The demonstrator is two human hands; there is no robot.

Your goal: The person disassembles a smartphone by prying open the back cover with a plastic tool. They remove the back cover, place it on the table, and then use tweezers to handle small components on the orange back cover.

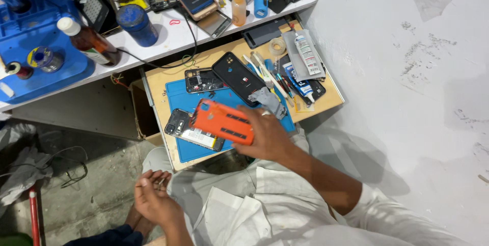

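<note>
My right hand (266,136) grips an orange phone case (222,121) above the blue work mat (179,94). Under the case lies an opened phone (184,128) with its insides showing. A second opened phone (202,80) and a black phone back (238,78) lie farther up the mat. My left hand (153,198) is low by my lap with fingers curled, pinching something small and thin that I cannot make out.
A small wooden table (159,79) carries the mat, tweezers, glue tubes (307,55) and a tape roll (277,46). A white shelf (168,33) behind bears a blue tray (38,37), a brown bottle (89,41), a blue can (136,24) and more phones. A white wall (407,73) stands at right.
</note>
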